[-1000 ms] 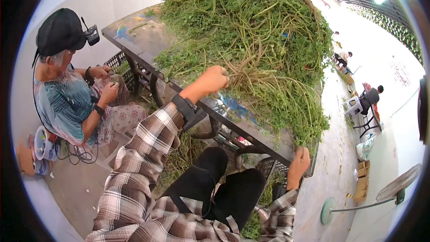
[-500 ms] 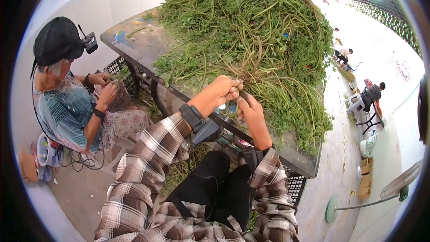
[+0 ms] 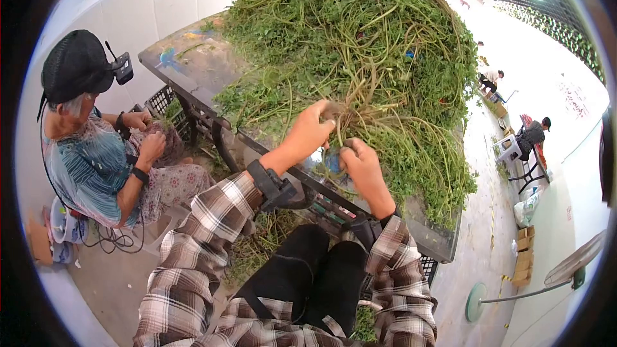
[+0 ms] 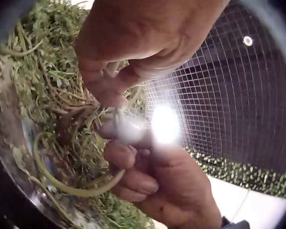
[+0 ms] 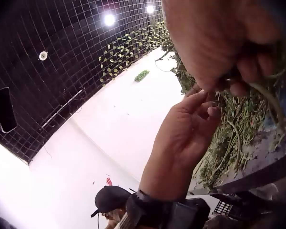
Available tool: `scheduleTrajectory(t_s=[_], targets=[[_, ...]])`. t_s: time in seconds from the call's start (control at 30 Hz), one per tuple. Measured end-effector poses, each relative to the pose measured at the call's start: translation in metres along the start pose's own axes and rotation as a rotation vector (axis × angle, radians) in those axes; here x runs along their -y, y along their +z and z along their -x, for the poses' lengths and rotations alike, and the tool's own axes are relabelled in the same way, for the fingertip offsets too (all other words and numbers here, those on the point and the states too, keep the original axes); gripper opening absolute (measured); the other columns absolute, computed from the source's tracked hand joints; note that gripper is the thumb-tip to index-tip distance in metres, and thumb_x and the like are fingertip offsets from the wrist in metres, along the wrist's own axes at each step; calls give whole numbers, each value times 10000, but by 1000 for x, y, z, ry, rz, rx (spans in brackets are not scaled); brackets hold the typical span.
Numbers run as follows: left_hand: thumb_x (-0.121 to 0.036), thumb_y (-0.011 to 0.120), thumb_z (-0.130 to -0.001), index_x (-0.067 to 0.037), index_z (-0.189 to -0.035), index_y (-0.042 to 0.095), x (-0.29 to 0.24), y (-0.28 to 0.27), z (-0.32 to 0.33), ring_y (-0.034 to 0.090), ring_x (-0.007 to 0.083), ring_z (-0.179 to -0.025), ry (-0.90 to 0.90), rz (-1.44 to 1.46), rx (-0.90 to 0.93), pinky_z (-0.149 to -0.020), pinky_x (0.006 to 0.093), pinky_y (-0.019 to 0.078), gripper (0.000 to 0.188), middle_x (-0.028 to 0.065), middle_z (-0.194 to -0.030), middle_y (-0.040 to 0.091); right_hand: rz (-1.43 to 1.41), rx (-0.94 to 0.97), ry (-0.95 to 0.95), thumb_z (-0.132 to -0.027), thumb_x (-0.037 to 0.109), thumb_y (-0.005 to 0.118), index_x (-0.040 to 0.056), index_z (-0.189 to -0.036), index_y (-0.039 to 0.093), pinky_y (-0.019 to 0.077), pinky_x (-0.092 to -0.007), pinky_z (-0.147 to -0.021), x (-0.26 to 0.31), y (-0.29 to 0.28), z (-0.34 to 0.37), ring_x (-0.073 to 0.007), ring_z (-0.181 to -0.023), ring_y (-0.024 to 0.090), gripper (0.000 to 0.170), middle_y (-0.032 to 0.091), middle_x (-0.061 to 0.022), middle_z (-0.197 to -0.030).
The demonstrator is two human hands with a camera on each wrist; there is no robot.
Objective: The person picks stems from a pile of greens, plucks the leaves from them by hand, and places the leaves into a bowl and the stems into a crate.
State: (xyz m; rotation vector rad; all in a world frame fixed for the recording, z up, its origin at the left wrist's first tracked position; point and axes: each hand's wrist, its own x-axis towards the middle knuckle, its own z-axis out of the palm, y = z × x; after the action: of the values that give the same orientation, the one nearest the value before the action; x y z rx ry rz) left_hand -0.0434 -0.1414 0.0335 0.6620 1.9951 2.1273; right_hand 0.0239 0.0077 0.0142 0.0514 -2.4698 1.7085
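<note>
Both hands meet over the near edge of the table, in front of a big heap of green stems (image 3: 360, 38). In the left wrist view a curved pale stem (image 4: 69, 191) runs into the curled fingers of my right hand (image 4: 176, 186); the head view shows that hand (image 3: 366, 170) too. My left hand (image 3: 306, 138) pinches a stem between thumb and fingertips, just above the right fingers in the left wrist view. Brownish stem ends (image 3: 360, 112) fan out on the heap right behind the hands.
At the left sits a person in a black cap (image 3: 77, 67), hands in the lap. Black crates (image 3: 160, 99) stand under the table (image 3: 443, 244). A fan (image 3: 572, 260) and cardboard boxes (image 3: 524, 257) are on the right; other people sit farther back.
My right hand has come up from the table's right corner to meet the left one, and both now hold stem. The left hand has shifted slightly since half a second ago.
</note>
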Motion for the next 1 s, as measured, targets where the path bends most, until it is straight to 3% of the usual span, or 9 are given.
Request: scheduleTrajectory(t_s=[0.07, 0.1, 0.17, 0.2, 0.33, 0.6, 0.87, 0.93, 1.0], targets=[[-39, 506, -859, -9, -1016, 601, 8, -1, -2, 547, 165, -647, 341, -347, 25, -565, 290, 471, 186, 79, -921, 529, 137, -16, -92, -831, 133, 501, -36, -944, 559, 409, -297, -591, 5, -8, 2, -151, -622, 492, 212, 573, -100, -723], [-39, 506, -859, -8, -1016, 601, 10, -1, -3, 547, 165, -647, 340, -346, 25, -565, 290, 471, 186, 79, -921, 529, 137, -15, -90, -831, 133, 501, -36, -944, 559, 409, -297, -591, 6, -10, 3, -151, -622, 492, 212, 573, -100, -723], [-14, 516, -853, -20, -1007, 615, 10, -1, -5, 557, 220, -728, 573, -535, 36, -635, 319, 462, 184, 83, -918, 531, 174, -45, -157, -845, 144, 500, -30, -979, 562, 421, -307, -623, 8, -15, 3, -182, -651, 515, 229, 574, -126, -743], [-14, 516, -853, -20, -1007, 615, 9, -2, -6, 557, 220, -728, 575, -536, 35, -635, 319, 462, 184, 83, -918, 531, 210, -37, -131, -849, 158, 505, -28, -1007, 574, 435, -321, -664, 12, -19, 4, -232, -700, 557, 254, 595, -144, -784], [-4, 543, -827, -16, -1026, 608, 6, -6, -12, 560, 269, -762, 615, -646, 148, -672, 350, 449, 210, 106, -901, 533, 369, -102, -228, -852, 179, 508, 4, -1033, 601, 452, -346, -721, 17, -31, 4, -313, -812, 598, 268, 620, -187, -892], [-49, 546, -824, -20, -982, 609, 7, -5, -18, 570, 339, -756, 603, -808, 174, -641, 393, 461, 173, 129, -904, 546, 412, -103, -188, -844, 169, 518, 7, -1005, 608, 454, -357, -703, 24, -38, -2, -332, -783, 590, 247, 614, -192, -837], [-83, 559, -803, -11, -906, 614, 18, 8, -25, 565, 357, -743, 556, -875, -9, -633, 422, 460, 136, 155, -831, 550, 399, -150, -137, -833, 150, 514, -19, -804, 550, 416, -432, -615, 23, -14, -2, -397, -696, 532, 175, 529, -221, -707], [-90, 560, -806, -10, -902, 618, 18, 9, -31, 565, 361, -754, 531, -876, -54, -648, 428, 458, 138, 162, -833, 557, 471, -88, -279, -833, 143, 506, -7, -793, 537, 409, -453, -612, 19, -4, -5, -413, -695, 527, 159, 528, -235, -721], [-98, 560, -810, -8, -898, 623, 17, 15, -38, 564, 364, -765, 506, -869, -99, -663, 435, 457, 141, 168, -834, 564, 457, -104, -284, -834, 145, 502, -2, -792, 536, 408, -459, -611, 20, 13, -1, -418, -696, 524, 157, 534, -235, -726]])
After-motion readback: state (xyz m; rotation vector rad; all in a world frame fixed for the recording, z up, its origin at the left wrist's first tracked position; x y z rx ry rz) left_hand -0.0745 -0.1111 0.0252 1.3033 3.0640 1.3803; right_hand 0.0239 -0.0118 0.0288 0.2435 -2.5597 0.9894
